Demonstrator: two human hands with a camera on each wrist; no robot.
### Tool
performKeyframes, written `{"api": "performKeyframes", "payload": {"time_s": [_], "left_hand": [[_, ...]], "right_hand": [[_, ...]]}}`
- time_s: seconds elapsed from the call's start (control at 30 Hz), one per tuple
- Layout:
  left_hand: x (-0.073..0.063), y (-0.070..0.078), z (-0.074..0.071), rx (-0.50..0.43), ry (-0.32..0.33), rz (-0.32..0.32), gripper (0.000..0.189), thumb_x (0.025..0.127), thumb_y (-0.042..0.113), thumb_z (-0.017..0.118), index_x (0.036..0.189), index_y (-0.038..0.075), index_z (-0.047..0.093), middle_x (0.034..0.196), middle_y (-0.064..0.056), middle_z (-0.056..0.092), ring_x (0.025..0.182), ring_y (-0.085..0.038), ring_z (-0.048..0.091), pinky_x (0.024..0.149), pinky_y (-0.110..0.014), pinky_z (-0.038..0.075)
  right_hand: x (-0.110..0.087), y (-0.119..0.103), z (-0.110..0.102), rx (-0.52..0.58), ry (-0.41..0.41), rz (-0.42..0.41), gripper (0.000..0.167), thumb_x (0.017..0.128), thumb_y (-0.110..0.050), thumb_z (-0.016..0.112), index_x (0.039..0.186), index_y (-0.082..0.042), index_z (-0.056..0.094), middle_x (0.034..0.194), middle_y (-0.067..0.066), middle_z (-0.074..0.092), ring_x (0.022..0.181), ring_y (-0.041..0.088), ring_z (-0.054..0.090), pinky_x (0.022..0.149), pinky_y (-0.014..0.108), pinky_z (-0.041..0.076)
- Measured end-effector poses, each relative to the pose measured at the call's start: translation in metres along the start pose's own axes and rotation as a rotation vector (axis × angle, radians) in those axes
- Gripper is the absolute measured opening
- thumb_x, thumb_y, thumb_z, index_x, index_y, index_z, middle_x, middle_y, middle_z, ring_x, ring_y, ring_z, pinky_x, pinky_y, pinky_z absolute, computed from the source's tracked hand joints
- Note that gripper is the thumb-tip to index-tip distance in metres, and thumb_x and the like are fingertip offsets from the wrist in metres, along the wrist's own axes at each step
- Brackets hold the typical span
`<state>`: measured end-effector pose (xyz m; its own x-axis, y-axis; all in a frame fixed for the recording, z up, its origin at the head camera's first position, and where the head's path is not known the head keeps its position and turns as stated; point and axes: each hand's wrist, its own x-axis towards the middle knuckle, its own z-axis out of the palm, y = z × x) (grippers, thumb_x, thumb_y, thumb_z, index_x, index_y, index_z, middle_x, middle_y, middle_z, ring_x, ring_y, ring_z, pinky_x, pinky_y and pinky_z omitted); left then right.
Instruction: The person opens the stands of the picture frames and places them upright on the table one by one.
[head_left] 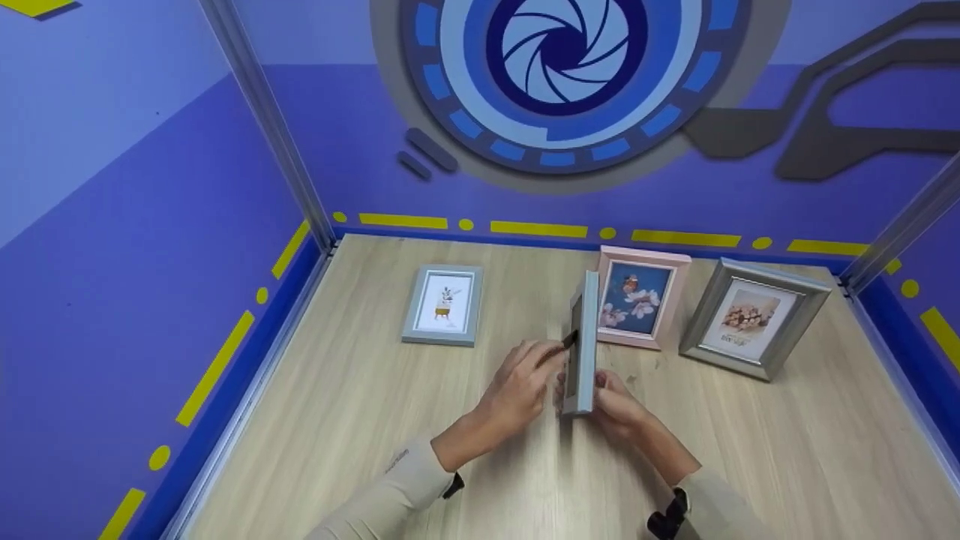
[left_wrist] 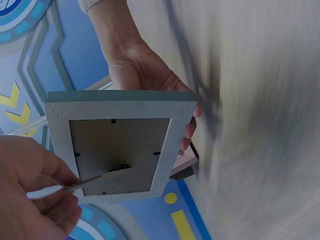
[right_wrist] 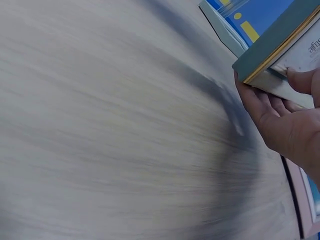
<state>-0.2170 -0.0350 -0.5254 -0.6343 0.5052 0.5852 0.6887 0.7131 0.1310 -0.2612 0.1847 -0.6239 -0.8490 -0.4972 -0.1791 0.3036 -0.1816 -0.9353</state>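
Note:
A grey-blue photo frame is held upright off the table, edge-on in the head view. Its brown backing faces my left hand. The fingers of that hand pinch the thin fold-out stand, which juts from the hinge on the backing. My right hand grips the frame by its lower edge. In the right wrist view, the right thumb lies on the front by some printed lettering, with the other fingers behind the frame.
A light blue frame with a small animal picture lies on the table at the left. Behind the held frame stands a pink frame with a blossom picture. Right of it, a silver frame leans back. Blue walls enclose the wooden table.

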Motion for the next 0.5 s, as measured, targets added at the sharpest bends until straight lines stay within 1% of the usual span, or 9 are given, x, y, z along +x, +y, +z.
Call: {"api": "performKeyframes", "payload": {"time_s": [0.03,0.07,0.13,0.17,0.23,0.33,0.4,0.5], "left_hand": [[0.001,-0.0001,-0.0002,0.051,0.003,0.038,0.043,0.084,-0.004,0.071,0.124,0.008,0.07,0.123,-0.003,0.069,0.112,-0.017,0.062,0.095,-0.029,0.051],[0.0015,0.0001,-0.0008,0.087,-0.004,0.061,0.039,0.084,-0.003,0.071,0.121,0.009,0.072,0.12,-0.002,0.07,0.109,-0.016,0.063,0.093,-0.028,0.051],[0.0011,0.0007,-0.0017,0.117,-0.035,0.06,0.029,0.089,0.002,0.07,0.116,0.009,0.073,0.115,-0.002,0.072,0.103,-0.016,0.064,0.09,-0.027,0.052],[0.0008,0.0008,-0.0021,0.105,-0.048,0.04,0.024,0.092,0.005,0.068,0.116,0.008,0.073,0.113,-0.002,0.073,0.101,-0.016,0.064,0.089,-0.027,0.053],[-0.0001,0.0006,-0.0026,0.052,-0.068,-0.026,0.02,0.099,0.012,0.062,0.116,0.006,0.073,0.112,-0.003,0.075,0.1,-0.017,0.067,0.09,-0.028,0.054],[-0.001,-0.0005,-0.0029,-0.067,-0.095,-0.135,0.029,0.107,0.023,0.052,0.119,0.004,0.071,0.114,-0.007,0.075,0.105,-0.019,0.069,0.093,-0.032,0.056],[-0.0018,-0.0016,-0.0027,-0.122,-0.127,-0.192,0.037,0.108,0.03,0.05,0.125,0.003,0.068,0.12,-0.01,0.073,0.112,-0.022,0.068,0.098,-0.035,0.056],[-0.0035,-0.0026,-0.0027,-0.177,-0.194,-0.262,0.049,0.105,0.038,0.055,0.135,0.0,0.062,0.131,-0.015,0.067,0.122,-0.027,0.064,0.102,-0.039,0.054]], "right_hand": [[0.0006,-0.0008,0.001,-0.03,0.019,-0.01,0.046,0.102,-0.002,0.053,0.141,0.016,0.037,0.117,0.007,0.069,0.107,0.016,0.067,0.093,0.036,0.058],[0.0011,-0.0017,0.0022,-0.059,0.046,-0.016,0.045,0.102,-0.002,0.053,0.14,0.016,0.039,0.117,0.006,0.069,0.105,0.015,0.067,0.09,0.034,0.058],[0.0022,-0.0034,0.0047,-0.132,0.119,-0.01,0.045,0.103,-0.006,0.053,0.141,0.015,0.039,0.119,0.006,0.067,0.104,0.013,0.066,0.087,0.03,0.058],[0.0027,-0.0043,0.0061,-0.149,0.159,0.003,0.046,0.104,-0.007,0.053,0.143,0.013,0.039,0.121,0.007,0.065,0.103,0.012,0.066,0.086,0.03,0.058],[0.0035,-0.0055,0.0084,-0.172,0.23,0.025,0.05,0.104,-0.01,0.055,0.145,0.012,0.037,0.127,0.011,0.062,0.106,0.013,0.065,0.086,0.031,0.059],[0.0046,-0.0065,0.0103,-0.169,0.328,0.047,0.051,0.104,-0.012,0.057,0.146,0.009,0.039,0.132,0.017,0.058,0.106,0.014,0.064,0.087,0.032,0.059],[0.005,-0.0063,0.011,-0.162,0.371,0.047,0.05,0.103,-0.011,0.059,0.146,0.007,0.041,0.134,0.019,0.057,0.105,0.016,0.064,0.087,0.033,0.06],[0.0058,-0.0052,0.0107,-0.178,0.402,0.036,0.051,0.103,-0.011,0.059,0.146,0.008,0.041,0.136,0.022,0.056,0.107,0.017,0.064,0.086,0.033,0.059]]}}
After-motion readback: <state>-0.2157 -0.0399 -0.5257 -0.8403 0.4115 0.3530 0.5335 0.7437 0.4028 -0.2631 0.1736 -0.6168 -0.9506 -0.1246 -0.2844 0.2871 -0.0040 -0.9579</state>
